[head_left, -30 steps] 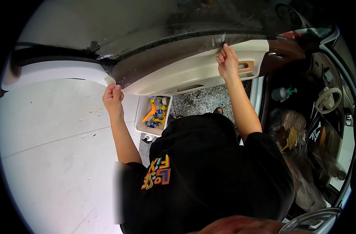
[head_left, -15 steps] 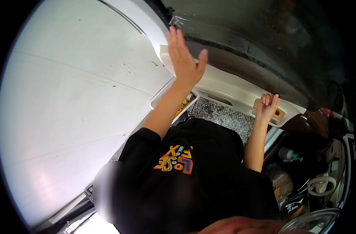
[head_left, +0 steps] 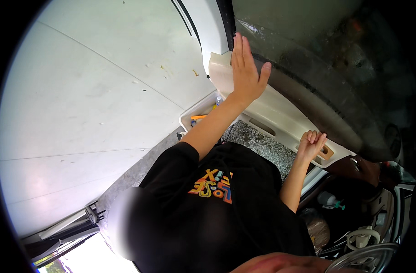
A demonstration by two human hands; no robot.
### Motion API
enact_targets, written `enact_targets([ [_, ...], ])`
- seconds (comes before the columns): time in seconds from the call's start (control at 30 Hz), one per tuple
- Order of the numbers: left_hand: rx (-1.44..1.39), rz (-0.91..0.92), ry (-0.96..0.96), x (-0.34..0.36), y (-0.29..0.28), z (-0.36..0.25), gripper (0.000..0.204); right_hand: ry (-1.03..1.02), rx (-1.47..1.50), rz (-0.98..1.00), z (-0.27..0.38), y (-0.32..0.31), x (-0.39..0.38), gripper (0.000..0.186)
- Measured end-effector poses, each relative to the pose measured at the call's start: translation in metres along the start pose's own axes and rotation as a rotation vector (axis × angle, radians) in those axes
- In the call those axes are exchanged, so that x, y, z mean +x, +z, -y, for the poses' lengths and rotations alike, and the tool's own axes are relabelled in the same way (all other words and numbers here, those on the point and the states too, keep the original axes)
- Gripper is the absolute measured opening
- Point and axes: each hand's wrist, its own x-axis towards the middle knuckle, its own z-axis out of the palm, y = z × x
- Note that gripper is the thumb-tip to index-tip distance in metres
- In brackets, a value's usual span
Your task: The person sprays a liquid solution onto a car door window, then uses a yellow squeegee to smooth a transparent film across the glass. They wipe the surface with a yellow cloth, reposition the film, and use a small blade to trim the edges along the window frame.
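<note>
In front of me is a car door with dark, wet-looking window glass point(head_left: 317, 86) above a cream door panel point(head_left: 280, 109). My left hand point(head_left: 249, 75) lies flat against the lower corner of the window, by the white frame, its fingers stretched up and thumb apart. Farther right, my right hand point(head_left: 311, 144) is at the lower edge of the glass, just beside a tan door pull point(head_left: 326, 153). Its fingers are curled in; anything between them is hidden.
A pale bin with bottles and small tools point(head_left: 186, 119) stands against the white wall point(head_left: 94, 91) at left. Speckled floor point(head_left: 262, 142) shows below the door. To the right, the dark car interior holds a cream steering wheel point(head_left: 362, 236) and a spray bottle point(head_left: 327, 199).
The whole view has swung, so the door and both hands appear farther right. Against the door, the hands stay in nearly the same places. More of the bin shows.
</note>
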Motion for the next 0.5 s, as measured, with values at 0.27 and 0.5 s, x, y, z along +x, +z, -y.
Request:
enact_targets([
  [0.27,-0.065,-0.024,-0.019,-0.001,0.011,0.000,0.070,0.017,0.018,0.026,-0.004,0.000,0.002,0.027],
  [0.5,-0.124,-0.063,-0.062,0.001,0.016,-0.004,0.070,0.016,-0.014,-0.019,-0.010,0.002,0.010,0.028],
])
